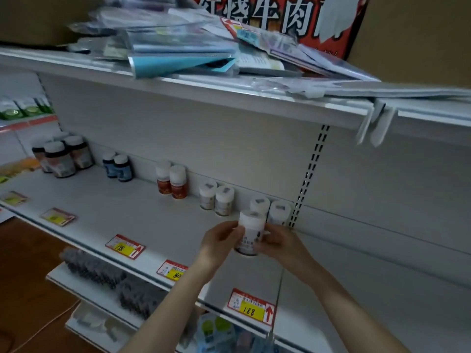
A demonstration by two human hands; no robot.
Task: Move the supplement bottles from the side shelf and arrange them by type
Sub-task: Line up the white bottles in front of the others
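Head view, left hand and right hand fingers grasping white bottle, matching pair just behind, price tag below

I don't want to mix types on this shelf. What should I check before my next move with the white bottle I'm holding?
1. Grip: left hand and right hand both hold the white bottle: ok.
2. Bottle upright: ok.
3. Label matches the white pair right behind it: cannot tell, print blurred.
4. Bare shelf in front of that pair: ok.
5. Grey-stickered pair to the left stands clear of the spot: ok.
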